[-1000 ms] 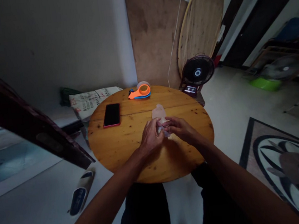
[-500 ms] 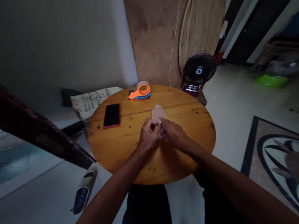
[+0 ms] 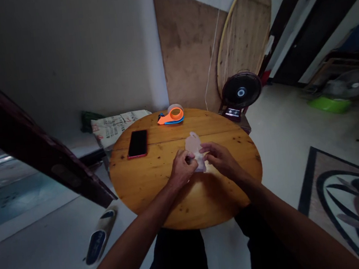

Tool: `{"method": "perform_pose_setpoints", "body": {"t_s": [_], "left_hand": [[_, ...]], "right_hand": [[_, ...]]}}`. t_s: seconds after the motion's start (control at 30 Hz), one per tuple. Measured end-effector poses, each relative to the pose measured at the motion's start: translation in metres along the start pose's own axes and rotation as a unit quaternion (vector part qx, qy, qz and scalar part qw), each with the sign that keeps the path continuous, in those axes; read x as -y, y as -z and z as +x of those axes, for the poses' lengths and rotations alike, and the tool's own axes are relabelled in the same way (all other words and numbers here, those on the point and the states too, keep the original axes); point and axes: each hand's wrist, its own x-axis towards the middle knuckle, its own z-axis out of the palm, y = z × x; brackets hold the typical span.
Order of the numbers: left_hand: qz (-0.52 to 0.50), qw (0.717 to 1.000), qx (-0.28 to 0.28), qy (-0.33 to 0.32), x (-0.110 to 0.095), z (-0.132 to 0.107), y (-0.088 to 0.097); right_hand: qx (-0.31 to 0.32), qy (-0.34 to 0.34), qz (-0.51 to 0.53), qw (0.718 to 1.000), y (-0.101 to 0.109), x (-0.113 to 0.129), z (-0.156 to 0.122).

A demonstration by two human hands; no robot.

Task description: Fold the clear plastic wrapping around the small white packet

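Note:
A small pale pinkish packet (image 3: pixel 193 143), whitish and see-through lower down and with a rounded tab on top, is between my two hands over the wooden table. My left hand (image 3: pixel 183 165) is closed, thumb and forefinger pinching the packet's left side. On the other side, my right hand (image 3: pixel 219 156) has thumb and forefinger apart at the packet's right edge; whether the fingertips touch it is hard to see. What the packet contains cannot be made out.
The round wooden table (image 3: pixel 159 188) bears a phone (image 3: pixel 137 143) at the left and an orange and blue tape dispenser (image 3: pixel 172 116) at the back. A black fan (image 3: pixel 241 90) stands behind its right edge. A slipper (image 3: pixel 100 236) lies on the floor.
My right hand has moved right and its fingers have spread, uncovering more of the packet. The left hand stays closed at the packet. The whole view has shifted slightly.

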Motion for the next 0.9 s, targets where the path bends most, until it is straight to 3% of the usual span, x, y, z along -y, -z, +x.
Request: {"method": "perform_pose_setpoints", "body": {"t_s": [0.17, 0.3, 0.37, 0.5, 0.57, 0.63, 0.73, 0.9], "left_hand": [[0.03, 0.999, -0.006, -0.016, -0.005, -0.002, 0.001], [0.053, 0.998, -0.006, -0.042, -0.009, -0.004, 0.003], [0.055, 0.997, -0.001, -0.049, -0.009, -0.005, 0.003], [0.053, 0.998, 0.002, -0.046, -0.007, -0.005, 0.002], [0.045, 0.998, 0.0, -0.039, -0.007, -0.005, 0.002], [0.041, 0.998, -0.001, -0.037, -0.007, -0.005, 0.001], [0.041, 0.999, -0.003, -0.034, -0.008, -0.005, 0.0], [0.035, 0.999, -0.005, -0.018, -0.012, -0.007, 0.001]], "right_hand": [[-0.05, 0.007, -0.069, 0.996, 0.014, -0.015, 0.016], [-0.031, 0.111, -0.216, 0.97, 0.02, -0.019, 0.041], [0.037, 0.164, -0.322, 0.932, 0.02, -0.014, 0.058], [0.193, 0.206, -0.497, 0.82, 0.017, -0.002, 0.094], [0.215, 0.214, -0.549, 0.779, 0.018, -0.001, 0.11], [0.204, 0.203, -0.582, 0.761, 0.023, -0.002, 0.124], [0.173, 0.166, -0.581, 0.778, 0.03, -0.007, 0.135], [0.021, 0.149, -0.452, 0.88, 0.033, -0.014, 0.124]]}}
